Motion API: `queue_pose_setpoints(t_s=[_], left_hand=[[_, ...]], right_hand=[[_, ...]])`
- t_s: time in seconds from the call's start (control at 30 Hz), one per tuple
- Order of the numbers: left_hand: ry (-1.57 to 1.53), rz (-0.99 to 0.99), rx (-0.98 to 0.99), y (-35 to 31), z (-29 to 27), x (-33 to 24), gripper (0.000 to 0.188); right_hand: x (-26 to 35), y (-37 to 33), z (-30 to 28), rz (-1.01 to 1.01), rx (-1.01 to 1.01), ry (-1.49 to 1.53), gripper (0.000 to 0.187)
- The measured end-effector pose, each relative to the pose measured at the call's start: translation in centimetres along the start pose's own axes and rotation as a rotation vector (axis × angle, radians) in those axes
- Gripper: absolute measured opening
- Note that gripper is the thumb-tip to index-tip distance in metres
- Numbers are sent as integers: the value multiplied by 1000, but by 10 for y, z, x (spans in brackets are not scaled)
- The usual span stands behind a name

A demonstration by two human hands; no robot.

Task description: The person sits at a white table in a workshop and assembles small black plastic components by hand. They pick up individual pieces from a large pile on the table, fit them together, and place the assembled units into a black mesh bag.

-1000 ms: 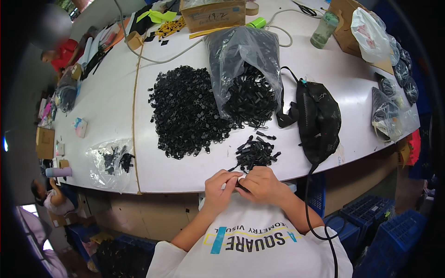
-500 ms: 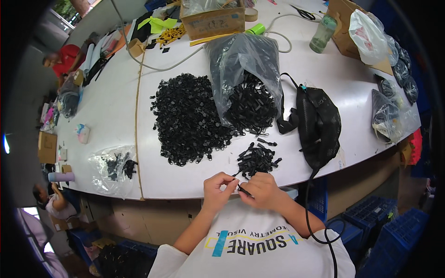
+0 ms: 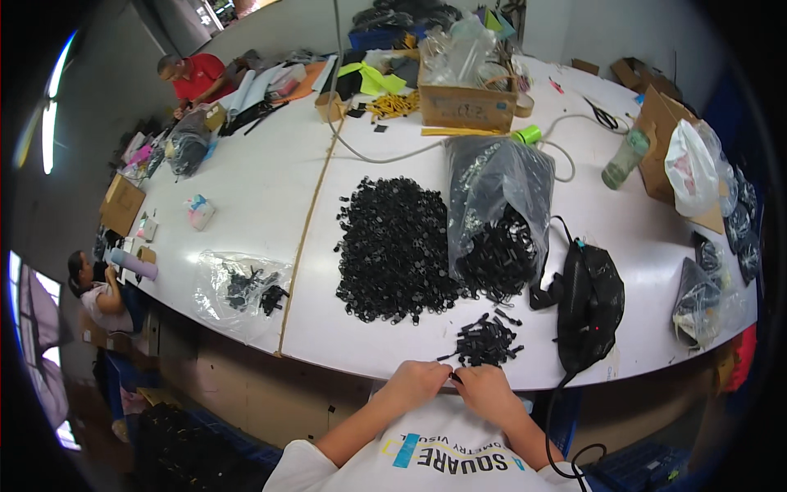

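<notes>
At the table's near edge my left hand point(image 3: 416, 382) and my right hand point(image 3: 489, 394) meet, fingertips pinched together. Between them shows a small black zipper pull point(image 3: 457, 377), mostly hidden by the fingers. A thin dark end pokes out above my left fingers. Just beyond my hands lies a small heap of black zipper pulls point(image 3: 485, 341). Farther left spreads a large pile of small black zipper sliders point(image 3: 393, 250). Next to it, a clear plastic bag point(image 3: 492, 168) lies with its mouth toward me, more black corded pulls point(image 3: 502, 258) spilling out.
A black pouch point(image 3: 589, 303) with a cable lies right of the heap. At the left is a clear bag point(image 3: 238, 307) with black pieces. A cardboard box point(image 3: 467, 107) and green bottle point(image 3: 625, 160) stand at the back. Two people sit along the left side.
The view has tilted up, so the table sits lower and farther right. My hands have drawn closer together, hiding more of the black piece between them.
</notes>
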State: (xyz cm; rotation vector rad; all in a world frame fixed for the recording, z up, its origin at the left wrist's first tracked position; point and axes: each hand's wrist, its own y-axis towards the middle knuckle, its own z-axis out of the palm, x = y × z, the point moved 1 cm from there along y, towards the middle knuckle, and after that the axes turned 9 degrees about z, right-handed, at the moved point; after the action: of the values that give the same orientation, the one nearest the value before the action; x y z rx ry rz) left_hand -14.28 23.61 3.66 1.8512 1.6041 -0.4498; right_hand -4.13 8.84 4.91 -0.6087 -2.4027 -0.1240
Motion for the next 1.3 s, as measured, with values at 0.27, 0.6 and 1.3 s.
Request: queue_pose_setpoints(t_s=[0.27, 0.6, 1.3], left_hand=[[-143, 54, -79, -2, 11, -5, 19], [-258, 59, -179, 3, 7, -10, 16], [-293, 354, -478, 11, 29, 9, 14]], right_hand=[[-6, -8, 7, 24, -69, -25, 15], [0, -16, 4, 128, -217, 43, 16], [-11, -24, 24, 360, -166, 817, 14]])
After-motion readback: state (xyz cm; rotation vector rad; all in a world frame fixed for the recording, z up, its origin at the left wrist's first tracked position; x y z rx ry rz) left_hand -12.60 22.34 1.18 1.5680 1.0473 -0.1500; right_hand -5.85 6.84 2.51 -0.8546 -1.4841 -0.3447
